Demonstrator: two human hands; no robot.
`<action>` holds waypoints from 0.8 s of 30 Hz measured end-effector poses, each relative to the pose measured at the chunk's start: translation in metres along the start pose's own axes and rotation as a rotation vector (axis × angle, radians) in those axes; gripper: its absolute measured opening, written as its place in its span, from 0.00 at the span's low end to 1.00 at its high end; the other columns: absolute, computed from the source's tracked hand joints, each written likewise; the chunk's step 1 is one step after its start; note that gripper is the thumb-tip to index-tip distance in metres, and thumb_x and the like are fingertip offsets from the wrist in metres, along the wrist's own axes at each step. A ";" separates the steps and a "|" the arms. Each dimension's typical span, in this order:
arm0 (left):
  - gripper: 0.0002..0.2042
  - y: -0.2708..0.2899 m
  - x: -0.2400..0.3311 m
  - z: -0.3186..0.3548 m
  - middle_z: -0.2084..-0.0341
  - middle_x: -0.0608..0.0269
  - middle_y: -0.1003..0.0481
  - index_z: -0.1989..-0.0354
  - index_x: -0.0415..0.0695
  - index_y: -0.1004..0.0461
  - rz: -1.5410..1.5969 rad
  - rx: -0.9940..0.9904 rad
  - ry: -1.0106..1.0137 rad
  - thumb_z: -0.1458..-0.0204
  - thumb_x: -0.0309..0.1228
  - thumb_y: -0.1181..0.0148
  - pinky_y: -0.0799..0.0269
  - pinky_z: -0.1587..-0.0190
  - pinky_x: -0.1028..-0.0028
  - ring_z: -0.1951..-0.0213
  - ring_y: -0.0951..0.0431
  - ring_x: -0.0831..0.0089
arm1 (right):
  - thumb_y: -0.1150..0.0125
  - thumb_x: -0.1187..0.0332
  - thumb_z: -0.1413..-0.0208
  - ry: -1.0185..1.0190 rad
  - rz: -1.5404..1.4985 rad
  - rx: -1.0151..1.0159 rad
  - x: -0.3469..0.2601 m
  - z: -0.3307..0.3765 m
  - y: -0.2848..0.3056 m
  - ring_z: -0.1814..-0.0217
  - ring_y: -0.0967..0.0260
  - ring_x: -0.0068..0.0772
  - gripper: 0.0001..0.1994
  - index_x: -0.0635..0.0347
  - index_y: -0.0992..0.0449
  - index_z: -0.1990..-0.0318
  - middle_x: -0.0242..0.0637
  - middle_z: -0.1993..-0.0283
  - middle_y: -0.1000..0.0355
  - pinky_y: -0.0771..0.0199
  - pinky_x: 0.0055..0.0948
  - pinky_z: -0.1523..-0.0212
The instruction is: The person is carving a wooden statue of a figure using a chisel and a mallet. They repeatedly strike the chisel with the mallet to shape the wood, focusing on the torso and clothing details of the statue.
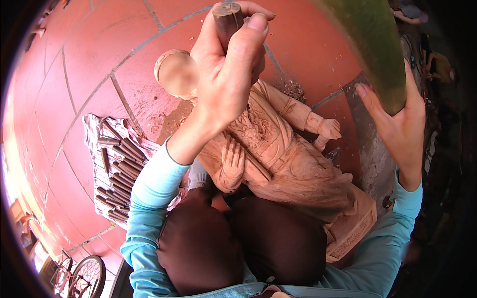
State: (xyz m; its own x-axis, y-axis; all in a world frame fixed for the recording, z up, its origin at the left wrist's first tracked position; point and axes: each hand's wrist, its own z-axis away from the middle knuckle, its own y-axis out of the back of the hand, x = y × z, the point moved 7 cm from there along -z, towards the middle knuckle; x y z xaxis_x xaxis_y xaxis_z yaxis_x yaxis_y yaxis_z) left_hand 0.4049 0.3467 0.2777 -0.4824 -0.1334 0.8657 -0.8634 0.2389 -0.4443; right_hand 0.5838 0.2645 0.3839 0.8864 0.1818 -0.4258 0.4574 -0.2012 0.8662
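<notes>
A carved wooden statue point(283, 149) of a robed figure lies on its back before my knees, its head toward the upper left and its base at the lower right. Over its chest, my left hand point(226, 74) is closed round the dark handle of a carving chisel point(228, 25), butt end up; the blade is hidden behind the hand. To the right, my right hand point(397, 119) grips the narrow end of a thick green club-shaped mallet point(380, 54), raised above the statue's outstretched hand. Curled wood shavings point(248, 126) lie on the chest.
Several dark chisels point(121, 174) lie in a row on a striped cloth point(92, 131) to my left. Red floor tiles point(84, 74) surround the statue, with shavings point(293, 91) scattered about. A bicycle point(87, 278) stands at the lower left. People point(439, 67) show at the far right.
</notes>
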 end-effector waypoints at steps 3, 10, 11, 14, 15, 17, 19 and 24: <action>0.12 -0.002 -0.001 0.001 0.89 0.67 0.43 0.55 0.37 0.33 0.001 -0.012 -0.008 0.39 0.33 0.57 0.50 0.88 0.79 0.90 0.46 0.81 | 0.35 0.77 0.49 -0.115 0.055 -0.004 0.011 0.002 0.005 0.62 0.32 0.18 0.19 0.67 0.31 0.49 0.31 0.62 0.28 0.31 0.20 0.58; 0.12 -0.002 -0.001 0.001 0.89 0.68 0.43 0.55 0.36 0.33 0.002 -0.033 -0.017 0.39 0.32 0.56 0.50 0.88 0.79 0.90 0.46 0.81 | 0.34 0.76 0.49 -0.018 -0.013 0.062 0.008 -0.005 0.006 0.61 0.32 0.19 0.19 0.66 0.30 0.49 0.31 0.62 0.28 0.30 0.20 0.58; 0.12 -0.002 -0.001 0.001 0.88 0.68 0.43 0.55 0.36 0.33 0.002 -0.031 -0.018 0.39 0.32 0.56 0.50 0.88 0.80 0.90 0.46 0.81 | 0.34 0.75 0.49 -0.055 -0.007 0.056 0.011 -0.004 0.006 0.61 0.32 0.19 0.19 0.66 0.30 0.49 0.31 0.62 0.28 0.30 0.20 0.58; 0.12 -0.002 -0.001 0.001 0.88 0.69 0.43 0.55 0.36 0.33 -0.001 -0.029 -0.023 0.39 0.31 0.56 0.50 0.87 0.80 0.89 0.46 0.82 | 0.34 0.75 0.49 -0.193 0.041 0.025 0.024 0.001 0.009 0.61 0.32 0.19 0.19 0.66 0.30 0.49 0.31 0.62 0.28 0.30 0.20 0.57; 0.12 -0.002 0.000 0.001 0.88 0.69 0.43 0.55 0.36 0.33 -0.005 -0.030 -0.026 0.39 0.31 0.56 0.50 0.87 0.80 0.90 0.46 0.82 | 0.34 0.75 0.49 -0.195 0.058 0.016 0.022 0.000 0.010 0.61 0.31 0.19 0.19 0.66 0.30 0.49 0.31 0.62 0.28 0.30 0.20 0.57; 0.12 -0.007 0.000 0.002 0.89 0.69 0.43 0.55 0.35 0.33 -0.036 -0.045 -0.040 0.39 0.31 0.56 0.50 0.87 0.80 0.90 0.46 0.82 | 0.35 0.76 0.48 -0.152 0.108 0.032 0.021 -0.002 0.012 0.60 0.31 0.19 0.19 0.66 0.30 0.49 0.32 0.61 0.27 0.30 0.21 0.57; 0.11 -0.017 0.008 0.005 0.89 0.69 0.43 0.56 0.35 0.33 -0.113 -0.066 -0.072 0.39 0.31 0.55 0.50 0.87 0.80 0.90 0.45 0.82 | 0.36 0.76 0.47 -0.050 0.156 0.081 0.019 -0.010 0.010 0.58 0.30 0.20 0.19 0.66 0.30 0.48 0.32 0.59 0.27 0.29 0.23 0.55; 0.09 -0.019 0.011 0.010 0.85 0.71 0.38 0.59 0.36 0.32 -0.079 -0.114 -0.112 0.41 0.29 0.51 0.46 0.82 0.83 0.85 0.42 0.85 | 0.38 0.80 0.47 0.081 0.108 0.038 0.007 -0.023 0.011 0.50 0.28 0.26 0.22 0.63 0.32 0.43 0.36 0.51 0.27 0.28 0.27 0.49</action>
State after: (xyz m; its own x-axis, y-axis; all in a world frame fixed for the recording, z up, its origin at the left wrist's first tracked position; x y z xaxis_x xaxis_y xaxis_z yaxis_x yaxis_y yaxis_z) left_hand 0.4141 0.3310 0.2932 -0.4325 -0.2608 0.8631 -0.8802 0.3298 -0.3415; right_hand 0.5929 0.2855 0.3964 0.9226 0.2336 -0.3069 0.3634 -0.2596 0.8948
